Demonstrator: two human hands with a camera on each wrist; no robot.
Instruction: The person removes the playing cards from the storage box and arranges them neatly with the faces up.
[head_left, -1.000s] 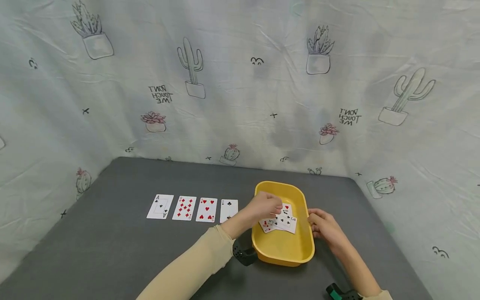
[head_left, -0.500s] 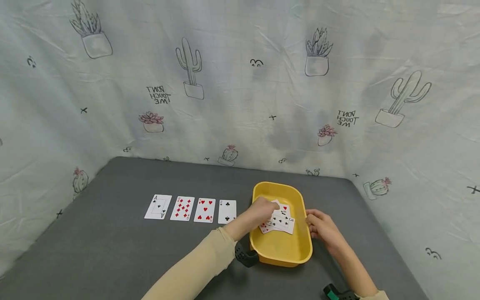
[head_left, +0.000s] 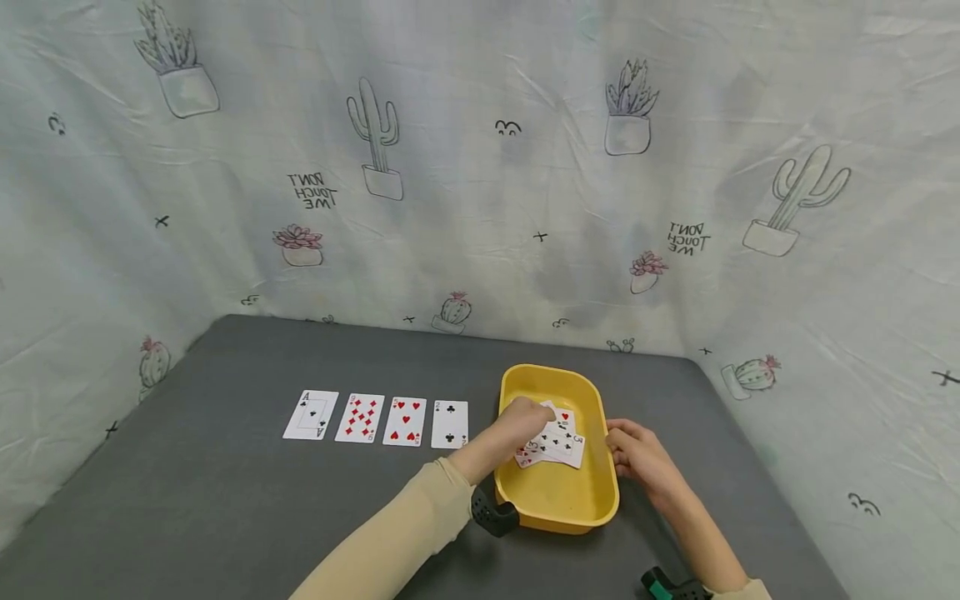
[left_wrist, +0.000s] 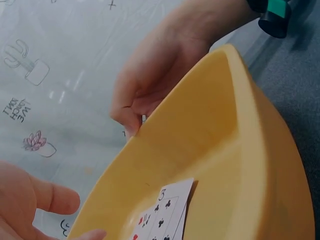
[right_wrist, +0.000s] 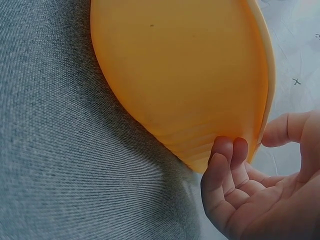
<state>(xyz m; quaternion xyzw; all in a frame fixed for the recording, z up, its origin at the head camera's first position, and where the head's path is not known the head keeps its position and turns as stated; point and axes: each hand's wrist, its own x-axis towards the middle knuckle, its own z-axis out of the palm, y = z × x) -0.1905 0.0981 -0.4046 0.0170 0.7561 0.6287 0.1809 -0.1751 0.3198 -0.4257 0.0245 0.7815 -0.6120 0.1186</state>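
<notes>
A yellow plastic tub (head_left: 558, 500) stands on the table's right half, with several playing cards (head_left: 566, 450) overlapping face up on its floor. The three of clubs (left_wrist: 175, 200) lies uppermost among them. My left hand (head_left: 520, 422) reaches over the tub's left side, close above the cards. In the left wrist view its thumb and a finger are spread, with nothing seen between them; the other fingers are out of frame. My right hand (head_left: 641, 454) grips the tub's right rim, thumb (right_wrist: 280, 131) at the edge and fingers curled against the outer wall.
Left of the tub, a row of face-up cards lies on the grey table (head_left: 225, 500): an ace of clubs (head_left: 311, 415), a nine of diamonds (head_left: 360, 418), a five of hearts (head_left: 405, 422) and a two of clubs (head_left: 450, 425). A cactus-print curtain (head_left: 465, 208) surrounds the table.
My left hand has drawn back a little to the left from above the cards in the tub, uncovering more of them. My right hand keeps its grip on the rim.
</notes>
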